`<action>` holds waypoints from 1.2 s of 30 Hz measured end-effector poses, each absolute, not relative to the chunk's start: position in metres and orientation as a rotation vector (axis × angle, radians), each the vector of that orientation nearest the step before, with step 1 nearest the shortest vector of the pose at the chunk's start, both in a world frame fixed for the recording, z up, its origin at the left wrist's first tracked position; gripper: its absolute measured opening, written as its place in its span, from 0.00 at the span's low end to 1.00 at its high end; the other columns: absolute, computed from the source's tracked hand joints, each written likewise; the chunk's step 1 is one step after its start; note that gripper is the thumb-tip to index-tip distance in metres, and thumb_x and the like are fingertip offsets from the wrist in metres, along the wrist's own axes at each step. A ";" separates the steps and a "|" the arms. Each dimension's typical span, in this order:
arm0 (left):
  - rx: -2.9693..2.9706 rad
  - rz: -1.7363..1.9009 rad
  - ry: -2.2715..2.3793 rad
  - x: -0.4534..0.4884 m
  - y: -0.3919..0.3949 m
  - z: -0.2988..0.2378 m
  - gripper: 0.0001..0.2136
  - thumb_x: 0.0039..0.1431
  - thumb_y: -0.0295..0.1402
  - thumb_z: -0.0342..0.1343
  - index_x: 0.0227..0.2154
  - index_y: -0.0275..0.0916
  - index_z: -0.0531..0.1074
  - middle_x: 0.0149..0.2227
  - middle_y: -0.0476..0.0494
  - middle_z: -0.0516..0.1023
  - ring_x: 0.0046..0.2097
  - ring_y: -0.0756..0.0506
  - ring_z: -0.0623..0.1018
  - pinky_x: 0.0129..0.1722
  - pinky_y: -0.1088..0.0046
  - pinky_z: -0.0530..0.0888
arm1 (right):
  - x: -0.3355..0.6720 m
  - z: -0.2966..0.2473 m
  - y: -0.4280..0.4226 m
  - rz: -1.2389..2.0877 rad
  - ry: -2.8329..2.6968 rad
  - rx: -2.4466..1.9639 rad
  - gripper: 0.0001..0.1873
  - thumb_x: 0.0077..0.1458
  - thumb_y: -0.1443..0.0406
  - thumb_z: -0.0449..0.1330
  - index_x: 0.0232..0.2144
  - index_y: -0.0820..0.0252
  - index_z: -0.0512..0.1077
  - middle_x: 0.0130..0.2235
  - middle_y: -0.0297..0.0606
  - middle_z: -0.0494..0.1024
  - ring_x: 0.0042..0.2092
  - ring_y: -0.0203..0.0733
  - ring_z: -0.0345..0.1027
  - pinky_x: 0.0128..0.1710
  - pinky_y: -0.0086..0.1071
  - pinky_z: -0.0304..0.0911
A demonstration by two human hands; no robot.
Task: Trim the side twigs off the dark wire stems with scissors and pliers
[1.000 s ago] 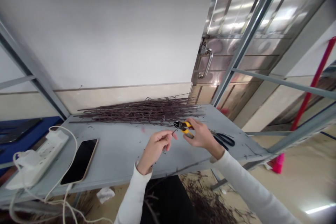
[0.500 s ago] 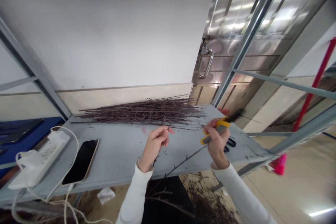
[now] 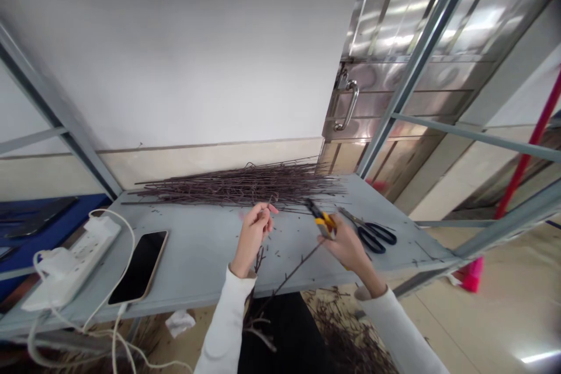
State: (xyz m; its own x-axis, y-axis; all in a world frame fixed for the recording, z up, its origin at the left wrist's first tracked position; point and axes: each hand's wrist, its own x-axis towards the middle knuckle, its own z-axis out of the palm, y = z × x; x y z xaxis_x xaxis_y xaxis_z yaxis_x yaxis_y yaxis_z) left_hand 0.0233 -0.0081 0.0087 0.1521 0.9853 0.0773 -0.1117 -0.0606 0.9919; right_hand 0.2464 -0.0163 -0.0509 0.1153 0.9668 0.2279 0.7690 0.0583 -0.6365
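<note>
My left hand is closed in a pinch around a thin dark twig, part of a forked branch that runs down towards my lap. Another stem of that branch slants up to the right, ending close to my right hand. Wrapped in my right hand are pliers with yellow and grey handles, their dark jaws pointing up and left. Behind both hands lies a long bundle of dark twigs. Scissors with black handles rest on the shelf just right of my right hand.
A phone and a white power strip with cables lie on the left of the grey shelf. Metal posts frame it, with a wall behind. Twig cuttings litter the floor below.
My right hand has swung left with the pliers, whose jaws now point left rather than right. The scissors are now less covered. My left hand has shifted slightly left.
</note>
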 end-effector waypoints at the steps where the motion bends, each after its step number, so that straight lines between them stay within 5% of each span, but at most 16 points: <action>1: 1.247 1.203 0.979 0.023 -0.008 0.008 0.14 0.54 0.45 0.52 0.29 0.38 0.68 0.16 0.57 0.59 0.16 0.55 0.51 0.16 0.78 0.46 | 0.245 -0.055 -0.015 0.361 -1.863 -1.829 0.14 0.44 0.64 0.57 0.36 0.59 0.62 0.32 0.35 0.70 0.31 0.40 0.64 0.29 0.31 0.54; 9: 1.239 1.241 0.982 0.023 -0.004 0.005 0.13 0.54 0.45 0.53 0.29 0.38 0.68 0.16 0.56 0.60 0.16 0.56 0.51 0.16 0.78 0.46 | 0.217 -0.077 -0.003 0.298 -2.296 -1.816 0.23 0.41 0.66 0.59 0.43 0.65 0.66 0.44 0.49 0.71 0.46 0.54 0.63 0.42 0.40 0.54; 18: 1.211 1.283 1.011 0.023 0.000 0.002 0.13 0.53 0.44 0.53 0.29 0.38 0.68 0.15 0.57 0.59 0.15 0.56 0.52 0.15 0.79 0.46 | 0.206 -0.085 0.000 0.261 -2.267 -1.655 0.21 0.51 0.63 0.56 0.49 0.63 0.65 0.49 0.50 0.67 0.51 0.52 0.59 0.52 0.46 0.53; 23: 1.197 1.284 1.019 0.022 0.004 0.000 0.12 0.52 0.43 0.54 0.29 0.37 0.68 0.15 0.57 0.60 0.15 0.57 0.52 0.15 0.79 0.46 | 0.204 -0.071 -0.055 0.848 -2.007 -1.098 0.19 0.55 0.71 0.47 0.47 0.56 0.67 0.50 0.43 0.69 0.53 0.44 0.62 0.53 0.41 0.59; 29: 1.180 1.273 1.019 0.020 0.008 0.000 0.13 0.51 0.44 0.55 0.28 0.38 0.68 0.15 0.57 0.60 0.14 0.57 0.52 0.14 0.79 0.46 | 0.187 -0.046 -0.118 1.350 -1.979 -0.904 0.29 0.52 0.63 0.58 0.57 0.54 0.59 0.58 0.43 0.63 0.59 0.46 0.57 0.57 0.42 0.56; 32: 1.170 1.278 1.021 0.018 0.008 0.000 0.12 0.51 0.43 0.55 0.29 0.38 0.68 0.16 0.57 0.60 0.14 0.57 0.51 0.14 0.80 0.46 | 0.159 -0.042 -0.127 1.299 -1.931 -1.019 0.37 0.42 0.58 0.67 0.54 0.55 0.62 0.55 0.43 0.66 0.57 0.48 0.59 0.57 0.41 0.55; 36: 1.169 1.286 1.017 0.016 0.007 0.001 0.11 0.52 0.42 0.55 0.30 0.38 0.68 0.16 0.57 0.60 0.14 0.57 0.52 0.14 0.80 0.46 | 0.120 -0.050 -0.131 1.186 -1.822 -1.078 0.20 0.44 0.58 0.66 0.41 0.54 0.72 0.42 0.37 0.75 0.44 0.44 0.69 0.44 0.33 0.64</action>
State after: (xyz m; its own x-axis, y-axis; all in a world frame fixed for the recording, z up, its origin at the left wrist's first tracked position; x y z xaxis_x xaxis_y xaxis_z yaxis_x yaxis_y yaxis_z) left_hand 0.0163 0.0066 0.0014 0.0532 0.9959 0.0735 -0.1580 -0.0643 0.9853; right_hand 0.1205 -0.1311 -0.0502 -0.4091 0.9057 0.1110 0.2650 0.2344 -0.9353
